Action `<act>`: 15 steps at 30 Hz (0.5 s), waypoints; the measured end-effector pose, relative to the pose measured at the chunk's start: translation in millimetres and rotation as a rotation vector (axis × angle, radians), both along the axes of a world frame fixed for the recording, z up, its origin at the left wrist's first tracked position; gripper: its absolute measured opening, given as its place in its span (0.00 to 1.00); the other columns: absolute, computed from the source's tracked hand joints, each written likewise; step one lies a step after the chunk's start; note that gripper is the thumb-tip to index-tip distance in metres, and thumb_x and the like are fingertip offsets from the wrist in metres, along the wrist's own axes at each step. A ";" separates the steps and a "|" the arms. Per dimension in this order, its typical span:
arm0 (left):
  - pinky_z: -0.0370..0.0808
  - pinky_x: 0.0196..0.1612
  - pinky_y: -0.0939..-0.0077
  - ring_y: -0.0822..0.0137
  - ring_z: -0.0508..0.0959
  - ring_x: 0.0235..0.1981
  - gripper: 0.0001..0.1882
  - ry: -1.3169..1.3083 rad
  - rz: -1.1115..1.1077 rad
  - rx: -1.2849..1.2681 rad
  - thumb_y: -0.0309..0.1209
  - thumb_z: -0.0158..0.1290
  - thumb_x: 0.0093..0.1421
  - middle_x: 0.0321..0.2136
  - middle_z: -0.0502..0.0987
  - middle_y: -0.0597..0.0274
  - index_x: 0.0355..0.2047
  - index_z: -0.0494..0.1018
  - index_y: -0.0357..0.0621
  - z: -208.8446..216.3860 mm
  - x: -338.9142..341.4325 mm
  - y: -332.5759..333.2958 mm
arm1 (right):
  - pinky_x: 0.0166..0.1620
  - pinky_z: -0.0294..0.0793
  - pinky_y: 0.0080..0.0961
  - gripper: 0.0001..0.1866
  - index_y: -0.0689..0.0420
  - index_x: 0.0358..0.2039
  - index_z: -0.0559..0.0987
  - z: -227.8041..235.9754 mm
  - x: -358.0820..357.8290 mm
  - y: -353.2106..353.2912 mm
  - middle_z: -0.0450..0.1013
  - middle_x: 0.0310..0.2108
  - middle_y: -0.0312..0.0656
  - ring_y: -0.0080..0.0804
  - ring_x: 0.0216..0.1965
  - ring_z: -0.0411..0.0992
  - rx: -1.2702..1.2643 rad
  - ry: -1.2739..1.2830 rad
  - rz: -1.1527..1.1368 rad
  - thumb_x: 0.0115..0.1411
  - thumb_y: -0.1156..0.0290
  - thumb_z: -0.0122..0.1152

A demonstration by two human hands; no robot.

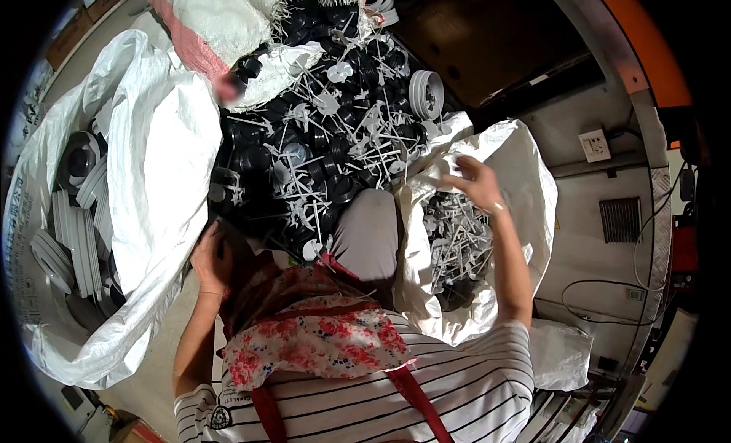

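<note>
A large heap of black round plastic parts (339,188) mixed with light grey stemmed plastic pieces (327,103) lies in front of me. My left hand (211,259) is at the heap's lower left edge, next to the left white sack, with its fingers curled round something dark. That dark thing is mostly hidden and its kind is unclear. Over the mouth of the right white sack (415,264), my right hand (476,184) is slightly blurred, its fingers apart and nothing visible in them. Below it, the sack holds many grey stemmed pieces (461,234).
On the left, a big white woven sack (164,138) holds white and grey rings (76,237). A white sack with a pink stripe (221,24) stands behind the heap. A ribbed white ring (426,94) lies at its right. Cables (601,283) hang along the right wall.
</note>
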State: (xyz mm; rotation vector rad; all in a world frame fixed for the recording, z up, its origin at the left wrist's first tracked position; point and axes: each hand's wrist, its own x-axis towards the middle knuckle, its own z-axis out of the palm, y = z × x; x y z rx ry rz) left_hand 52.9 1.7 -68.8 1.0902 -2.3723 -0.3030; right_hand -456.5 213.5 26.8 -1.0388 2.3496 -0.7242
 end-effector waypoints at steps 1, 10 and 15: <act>0.74 0.43 0.63 0.51 0.77 0.40 0.10 0.012 -0.007 0.028 0.21 0.52 0.47 0.44 0.76 0.51 0.33 0.75 0.38 -4.8 2.7 -1.4 | 0.57 0.67 0.33 0.44 0.66 0.57 0.64 -8.3 10.4 -36.0 0.67 0.53 0.56 0.44 0.54 0.67 0.039 -0.035 0.093 0.44 0.56 0.73; 0.72 0.48 0.61 0.46 0.75 0.46 0.11 0.055 0.057 0.209 0.20 0.51 0.48 0.44 0.76 0.49 0.34 0.75 0.39 3.3 -5.5 -1.5 | 0.61 0.58 0.42 0.69 0.56 0.66 0.39 -123.2 32.1 -196.0 0.41 0.66 0.56 0.58 0.62 0.51 0.507 0.274 -0.073 0.34 0.40 0.73; 0.70 0.51 0.61 0.46 0.73 0.49 0.11 0.044 0.069 0.252 0.20 0.50 0.50 0.45 0.75 0.48 0.35 0.75 0.38 2.0 -3.4 0.8 | 0.51 0.71 0.36 0.36 0.56 0.55 0.60 -136.1 12.8 -196.5 0.63 0.55 0.52 0.51 0.49 0.70 0.597 0.328 0.084 0.49 0.59 0.63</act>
